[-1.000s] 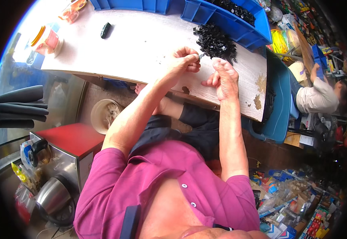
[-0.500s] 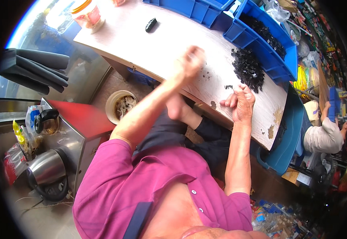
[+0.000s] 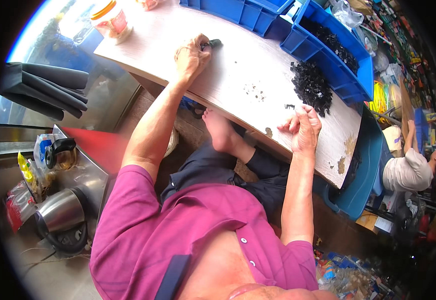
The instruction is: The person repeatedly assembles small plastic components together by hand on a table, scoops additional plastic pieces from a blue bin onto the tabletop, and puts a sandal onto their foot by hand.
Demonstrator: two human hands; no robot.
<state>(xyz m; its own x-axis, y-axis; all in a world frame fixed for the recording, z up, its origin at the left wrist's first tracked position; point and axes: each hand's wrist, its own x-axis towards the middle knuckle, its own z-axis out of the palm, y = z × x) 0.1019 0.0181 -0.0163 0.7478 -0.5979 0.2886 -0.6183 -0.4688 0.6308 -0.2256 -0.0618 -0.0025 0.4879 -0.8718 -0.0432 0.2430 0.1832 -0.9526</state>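
Observation:
My left hand is at the far left part of the table, its fingers closed on a small dark oblong object whose end sticks out on the right. The exact kind of that object cannot be made out. Near the table's front edge rests my right hand, fingers curled in; whatever they hold, if anything, is hidden. Just beyond its fingers is a tiny black toothed part. A heap of small black parts lies on the tabletop to its upper right.
A blue bin with more black parts stands behind the heap, beside another blue bin. Pale specks dot the tabletop. An orange-lidded jar stands far left, a metal kettle lower left. Another person sits at right.
My left hand has swung left and away from me, across the table, and closed on the dark object, which has shifted right and turned. My right hand has hardly moved.

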